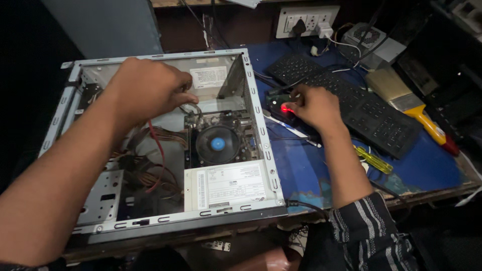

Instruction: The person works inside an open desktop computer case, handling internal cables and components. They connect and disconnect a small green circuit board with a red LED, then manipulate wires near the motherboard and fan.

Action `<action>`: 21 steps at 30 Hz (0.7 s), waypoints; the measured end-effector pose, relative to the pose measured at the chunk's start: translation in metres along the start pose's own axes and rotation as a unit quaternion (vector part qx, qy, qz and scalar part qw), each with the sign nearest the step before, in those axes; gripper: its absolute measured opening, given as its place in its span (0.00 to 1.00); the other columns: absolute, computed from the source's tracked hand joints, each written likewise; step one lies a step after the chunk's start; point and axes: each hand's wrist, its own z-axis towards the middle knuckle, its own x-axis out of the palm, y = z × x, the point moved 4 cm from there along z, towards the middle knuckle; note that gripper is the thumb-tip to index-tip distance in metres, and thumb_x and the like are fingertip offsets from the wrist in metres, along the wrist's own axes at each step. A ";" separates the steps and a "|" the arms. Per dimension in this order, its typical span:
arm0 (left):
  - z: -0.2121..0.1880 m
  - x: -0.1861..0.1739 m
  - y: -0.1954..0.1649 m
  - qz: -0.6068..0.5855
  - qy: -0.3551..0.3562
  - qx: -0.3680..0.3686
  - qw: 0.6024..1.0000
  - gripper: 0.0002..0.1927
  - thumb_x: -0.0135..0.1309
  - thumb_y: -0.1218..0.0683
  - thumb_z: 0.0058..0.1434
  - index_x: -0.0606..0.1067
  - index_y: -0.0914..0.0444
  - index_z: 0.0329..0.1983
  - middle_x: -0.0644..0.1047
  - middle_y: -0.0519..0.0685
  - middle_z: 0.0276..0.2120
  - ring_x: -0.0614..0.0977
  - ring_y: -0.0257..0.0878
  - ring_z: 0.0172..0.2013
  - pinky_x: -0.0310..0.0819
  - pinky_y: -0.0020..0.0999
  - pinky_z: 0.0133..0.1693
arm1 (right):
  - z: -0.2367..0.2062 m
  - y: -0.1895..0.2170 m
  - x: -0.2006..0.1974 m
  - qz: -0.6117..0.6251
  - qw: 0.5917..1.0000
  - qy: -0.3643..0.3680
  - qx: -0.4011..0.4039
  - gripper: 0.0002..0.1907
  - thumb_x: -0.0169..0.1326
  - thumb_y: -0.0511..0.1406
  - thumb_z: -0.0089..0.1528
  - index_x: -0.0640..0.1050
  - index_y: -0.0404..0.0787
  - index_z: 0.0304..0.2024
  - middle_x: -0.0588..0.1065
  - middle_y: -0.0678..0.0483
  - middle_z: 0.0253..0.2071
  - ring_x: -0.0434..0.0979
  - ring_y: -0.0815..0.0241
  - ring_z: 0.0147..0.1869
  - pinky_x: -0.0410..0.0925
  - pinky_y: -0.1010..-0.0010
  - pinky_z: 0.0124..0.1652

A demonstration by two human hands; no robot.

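The open computer case point(165, 135) lay on its side, holding loose cables point(150, 170) and a blue-hubbed cooler fan point(217, 144); the left hand point(145, 90) reached inside, fingers curled. Beside it, the right hand point(314, 106) gripped a red-lit mouse point(284, 108).

Loose cables point(150, 165) and the fan point(217, 144) are crowding the open computer case point(261, 130), while bare blue tabletop point(301, 165) is lying open between case and keyboard point(351, 100), past the screwdriver point(374, 160).
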 end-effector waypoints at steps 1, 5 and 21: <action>0.000 -0.001 -0.001 -0.002 -0.007 0.005 1.000 0.19 0.56 0.37 0.61 0.82 0.55 0.36 0.82 0.47 0.29 0.84 0.50 0.32 0.75 0.47 0.32 | 0.000 0.000 -0.001 0.005 1.000 -0.002 -0.001 0.19 0.67 0.49 0.53 0.83 0.50 0.43 0.82 0.55 0.33 0.83 0.52 0.40 0.72 0.57 0.39; -0.002 -0.004 -0.002 -0.005 -0.027 0.003 1.000 0.19 0.57 0.37 0.60 0.82 0.55 0.37 0.82 0.47 0.29 0.84 0.50 0.31 0.75 0.46 0.31 | 0.000 -0.002 -0.007 0.004 1.000 -0.017 -0.011 0.21 0.68 0.50 0.51 0.83 0.50 0.44 0.82 0.54 0.34 0.82 0.49 0.40 0.72 0.57 0.39; 0.006 0.001 -0.005 0.095 0.071 -0.041 0.992 0.24 0.49 0.31 0.62 0.81 0.50 0.44 0.84 0.45 0.32 0.86 0.46 0.35 0.78 0.42 0.34 | -0.004 -0.003 -0.016 0.021 0.999 -0.039 -0.024 0.23 0.69 0.50 0.50 0.83 0.49 0.44 0.81 0.55 0.31 0.82 0.50 0.39 0.72 0.57 0.38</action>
